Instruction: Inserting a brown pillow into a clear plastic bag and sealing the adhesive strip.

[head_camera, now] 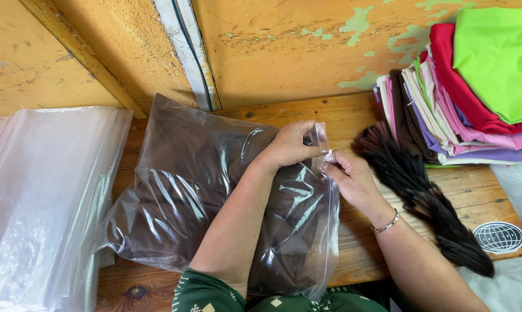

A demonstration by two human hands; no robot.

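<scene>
Bag: since it lies flat on the wooden tabletop [359,254], the clear plastic bag [174,190] with brown cloth [180,214] inside stays put.
Hands: left hand [290,147] and right hand [350,179] both pinch the bag's open edge, fingers closed on it.
Nearby: empty bags [41,196] wait on the left; folded cloths [463,98] and a dark feather brush [422,196] sit right.

Glossy crinkled clear plastic bag [215,190], matt brown cloth [180,202] inside, rough wooden table [353,254], peeling painted wall [307,46]
</scene>
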